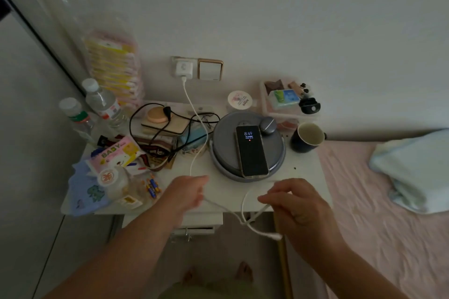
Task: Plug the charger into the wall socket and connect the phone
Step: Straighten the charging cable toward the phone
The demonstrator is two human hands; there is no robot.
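Observation:
A white charger (183,68) sits plugged into the wall socket (175,59) above the table. Its white cable (195,128) runs down across the table to my left hand (188,190), which is closed on it at the table's front edge. From there the cable droops below the edge and loops up to my right hand (295,202), which pinches it. The cable's free plug end (275,236) hangs loose under my right hand. The phone (251,150) lies face up, screen lit, on a round grey lid (267,153), apart from both hands.
The white table (301,172) is crowded: two water bottles (104,104), a baby-wipes pack (116,153), black cords (155,126), a dark mug (307,137) and a tray of small items (286,102). A wall switch (210,69) is beside the socket. A bed with pink sheet (376,201) lies right.

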